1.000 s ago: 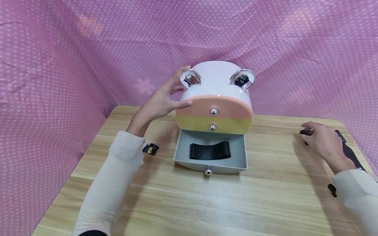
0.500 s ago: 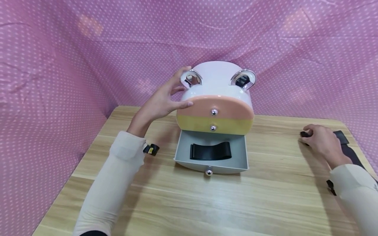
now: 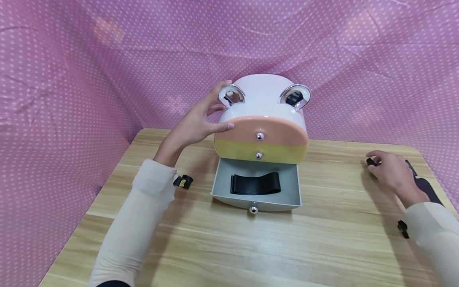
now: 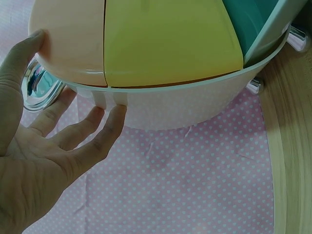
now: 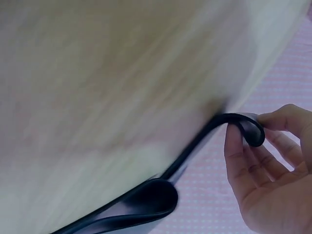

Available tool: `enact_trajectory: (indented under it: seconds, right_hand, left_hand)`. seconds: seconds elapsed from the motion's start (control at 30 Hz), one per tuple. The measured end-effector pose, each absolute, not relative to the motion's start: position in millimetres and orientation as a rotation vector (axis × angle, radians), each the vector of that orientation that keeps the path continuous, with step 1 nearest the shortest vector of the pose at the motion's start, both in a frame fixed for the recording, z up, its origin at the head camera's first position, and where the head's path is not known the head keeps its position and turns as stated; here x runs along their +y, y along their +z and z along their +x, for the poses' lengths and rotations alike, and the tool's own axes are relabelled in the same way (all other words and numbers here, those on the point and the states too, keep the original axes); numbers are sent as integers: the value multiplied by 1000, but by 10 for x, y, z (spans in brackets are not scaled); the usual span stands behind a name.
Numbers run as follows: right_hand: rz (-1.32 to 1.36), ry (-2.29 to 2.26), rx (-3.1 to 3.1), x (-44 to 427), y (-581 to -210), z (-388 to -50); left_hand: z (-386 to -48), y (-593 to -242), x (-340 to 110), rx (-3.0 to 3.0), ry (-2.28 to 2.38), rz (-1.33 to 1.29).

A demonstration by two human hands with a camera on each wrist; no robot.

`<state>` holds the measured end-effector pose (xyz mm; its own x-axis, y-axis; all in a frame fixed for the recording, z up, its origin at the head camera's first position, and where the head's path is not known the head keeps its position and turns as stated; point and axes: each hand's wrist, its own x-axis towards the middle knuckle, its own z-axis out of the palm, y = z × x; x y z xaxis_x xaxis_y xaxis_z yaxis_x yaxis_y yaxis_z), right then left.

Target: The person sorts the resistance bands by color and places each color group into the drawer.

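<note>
A white drawer box with silver ears stands at the table's back. Its orange drawer and yellow drawer are closed; the grey bottom drawer is pulled out. Inside lies a folded black strap. My left hand holds the box's left side: in the left wrist view the thumb presses the orange front and fingertips touch the white side wall. At the far right, my right hand pinches the looped end of another black strap, partly hidden by the hand in the head view.
A further black looped piece shows below the pinched strap in the right wrist view. Black material lies near the right edge of the wooden table. Pink dotted cloth hangs behind and around the sides.
My right hand has shifted only slightly, with the strap's end still between its fingers. The left hand, the box and the strap in the drawer have stayed in place.
</note>
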<state>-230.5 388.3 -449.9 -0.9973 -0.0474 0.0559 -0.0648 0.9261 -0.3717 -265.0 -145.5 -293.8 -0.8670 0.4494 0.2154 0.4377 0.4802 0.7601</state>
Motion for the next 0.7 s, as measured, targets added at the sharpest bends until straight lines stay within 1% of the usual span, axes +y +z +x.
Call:
enact_trajectory:
  seconds: [0.3,0.57,0.7]
  right_hand:
    - [236,629,-2939,3692,-4272,-2218]
    - [204,815,-2932,3494,-3949,-2082]
    - [203,835,-2914,3405,-3773,-2003]
  left_hand:
    - [-2665,-2939,-1452,2700,1369,813]
    - [-2670,-2938,-1457,2708,1361,812]
    - [-2667,-2934,-1454,2711,1358,807]
